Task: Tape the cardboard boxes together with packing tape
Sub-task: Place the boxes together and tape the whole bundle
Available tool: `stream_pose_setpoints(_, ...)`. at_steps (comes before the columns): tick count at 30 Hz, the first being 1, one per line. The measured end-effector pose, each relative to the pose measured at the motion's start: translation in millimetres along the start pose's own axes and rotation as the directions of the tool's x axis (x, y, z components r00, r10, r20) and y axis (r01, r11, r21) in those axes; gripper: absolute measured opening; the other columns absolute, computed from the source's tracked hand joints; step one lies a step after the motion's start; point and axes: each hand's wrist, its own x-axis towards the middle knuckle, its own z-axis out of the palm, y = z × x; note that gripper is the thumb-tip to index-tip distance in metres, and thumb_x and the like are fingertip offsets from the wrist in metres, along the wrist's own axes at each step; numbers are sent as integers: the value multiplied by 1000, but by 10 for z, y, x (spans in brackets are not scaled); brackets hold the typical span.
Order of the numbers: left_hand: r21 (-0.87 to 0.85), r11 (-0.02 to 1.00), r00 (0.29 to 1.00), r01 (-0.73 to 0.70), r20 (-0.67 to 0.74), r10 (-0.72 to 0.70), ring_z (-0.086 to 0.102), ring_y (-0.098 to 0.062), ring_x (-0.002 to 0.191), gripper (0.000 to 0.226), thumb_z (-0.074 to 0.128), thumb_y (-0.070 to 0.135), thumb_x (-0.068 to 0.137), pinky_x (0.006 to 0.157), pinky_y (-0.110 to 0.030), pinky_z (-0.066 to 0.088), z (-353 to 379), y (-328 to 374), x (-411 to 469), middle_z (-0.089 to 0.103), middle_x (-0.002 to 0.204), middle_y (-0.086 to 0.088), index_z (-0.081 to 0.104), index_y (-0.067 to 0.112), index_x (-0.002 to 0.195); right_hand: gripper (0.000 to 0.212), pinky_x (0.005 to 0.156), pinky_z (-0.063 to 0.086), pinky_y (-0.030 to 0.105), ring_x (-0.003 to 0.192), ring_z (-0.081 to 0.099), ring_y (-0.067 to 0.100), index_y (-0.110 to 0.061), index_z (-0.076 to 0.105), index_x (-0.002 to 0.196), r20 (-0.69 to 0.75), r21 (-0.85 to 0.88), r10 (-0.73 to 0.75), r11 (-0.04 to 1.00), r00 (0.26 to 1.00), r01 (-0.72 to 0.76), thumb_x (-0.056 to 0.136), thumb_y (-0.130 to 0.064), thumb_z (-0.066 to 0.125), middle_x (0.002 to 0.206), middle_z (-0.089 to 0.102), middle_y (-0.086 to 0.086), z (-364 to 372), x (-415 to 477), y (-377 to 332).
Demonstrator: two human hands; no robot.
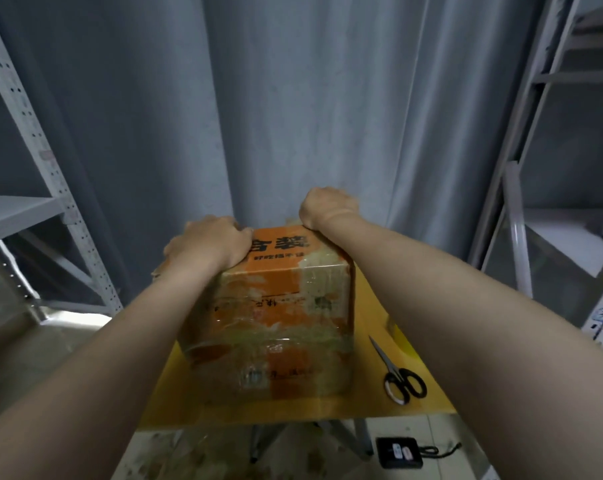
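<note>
Holding the taped boxes at the top

Your left hand (213, 244) grips the top left edge of the cardboard boxes (279, 317), with the fingers curled over it. Your right hand (327, 207) curls over the far right corner; its fingertips are hidden. The boxes, wrapped in clear packing tape (322, 268), stand on the yellow worktop (369, 393) between your arms. Scissors (397, 372) lie just right of them.

Left hand (210, 242), right hand (327, 206) on taped box (282, 306); right grip unclear.

The boxes (275, 306) sit on the bench (372, 407) beneath the left hand (211, 242) and right hand (327, 206); scissors (395, 374) lie right of both, nearer.
</note>
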Motion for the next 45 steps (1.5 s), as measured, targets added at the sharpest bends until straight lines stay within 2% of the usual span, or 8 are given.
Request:
stream_pose_setpoints(4, -3, 986, 986, 164, -28, -164, 42, -52, 137, 76, 34, 74, 92, 107, -65, 43, 8, -38, -8, 18, 166, -12, 36, 32, 155, 42, 94, 47, 39, 127, 60, 33, -16, 65, 133, -20, 135, 54, 990, 998, -51, 104, -37, 42, 139, 63, 10, -43, -101, 76)
stream_pose_setpoints(10, -46, 973, 974, 225, -26, -226, 53, -51, 127, 76, 33, 70, 91, 99, -62, 51, -21, -61, -87, 49, 150, -20, 51, 21, 146, 64, 115, 40, 46, 141, 48, 36, -16, 54, 147, 204, 217, 19, 974, 979, -64, 103, -58, 34, 158, 48, 11, -65, -443, 108)
stream_pose_setpoints(19, -532, 843, 963, 79, -179, -202, 40, -48, 139, 56, 39, 57, 101, 113, -48, 37, -298, -124, -417, 39, 153, -27, 63, 20, 136, 62, 98, 48, 42, 123, 60, 42, -5, 67, 127, -143, 394, 67, 919, 987, -5, 103, -56, 42, 134, 66, 21, -313, -821, 228)
stream_pose_setpoints(24, -685, 724, 941, 86, -184, -285, 44, -45, 133, 36, 46, 45, 103, 111, -45, 38, -100, -334, -690, 44, 145, -21, 67, 19, 115, 57, 91, 49, 40, 114, 64, 43, 1, 72, 109, -147, 443, 89, 896, 985, -15, 104, -49, 45, 118, 70, 26, -102, -1069, 338)
stream_pose_setpoints(28, -647, 750, 948, 141, -129, -290, 49, -44, 128, 26, 50, 35, 98, 112, -46, 41, 322, -614, -957, 48, 138, -14, 70, 31, 114, 49, 85, 50, 42, 108, 65, 44, -3, 71, 102, -126, 434, 70, 901, 990, -9, 102, -45, 47, 111, 71, 25, 275, -1411, 425)
stream_pose_setpoints(32, -642, 746, 973, 176, -4, -232, 55, -36, 126, 14, 57, 32, 95, 114, -50, 42, 576, -913, -1122, 59, 132, -8, 68, 32, 105, 63, 95, 47, 47, 123, 59, 41, -10, 45, 141, -36, 403, 46, 915, 998, -28, 102, -60, 44, 137, 59, 21, 550, -1682, 336)
stream_pose_setpoints(37, -495, 857, 986, 140, -11, -167, 51, -42, 127, 16, 52, 38, 98, 113, -52, 42, 680, -958, -1156, 50, 135, -7, 66, 35, 105, 88, 118, -9, 72, 157, 0, 43, -22, 19, 162, -47, -57, -185, 981, 981, 183, 95, -79, 17, 172, 7, 14, 732, -1815, 115)
stream_pose_setpoints(45, -189, 969, 987, -159, -44, 154, 34, -32, 136, 32, 52, 42, 96, 107, -59, 40, 653, -697, -619, 40, 146, 10, 56, 39, 128, 86, 116, -24, 68, 157, -16, 40, -33, 18, 162, 133, -39, -296, 952, 946, 304, 93, -83, 6, 174, -9, 9, 842, -1705, 171)
